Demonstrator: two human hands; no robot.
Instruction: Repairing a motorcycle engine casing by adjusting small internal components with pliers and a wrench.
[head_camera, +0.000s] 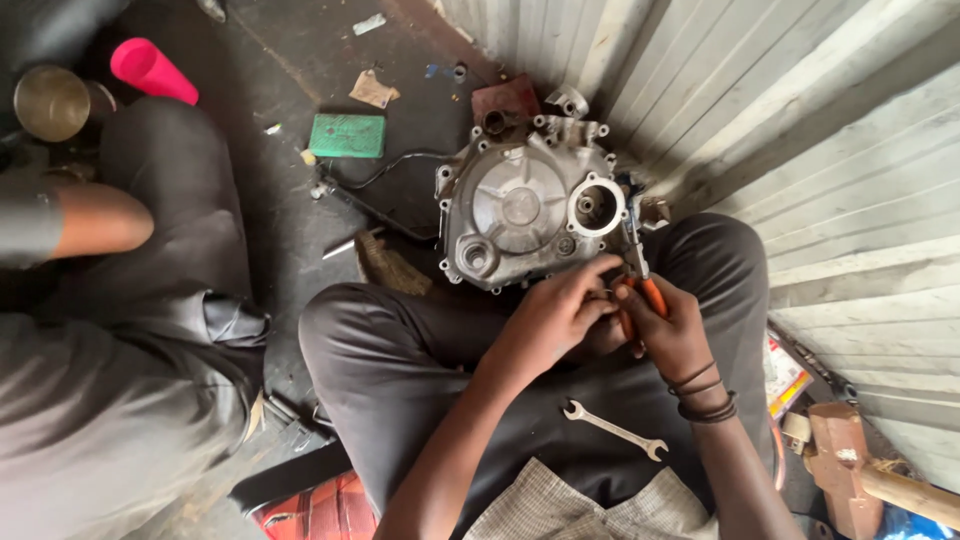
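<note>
While our right hand (672, 330) gripped orange-handled pliers (640, 285) near the engine cover (525, 215) propped at our knees, our left hand (555, 315) curled closed against the pliers' handles.

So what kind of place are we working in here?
Probably a small roadside repair shop: an engine cover sits on a grimy floor by a corrugated metal wall, with a spanner and hammer lying close by.

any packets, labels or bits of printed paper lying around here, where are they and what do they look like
Green flat packet: on the floor left of the engine cover, rectangular.
Torn paper scrap: floor above it, tan, crumpled.
Printed packet: right of the knee, by the wall, red, yellow and white.
No screens or signs.
</note>
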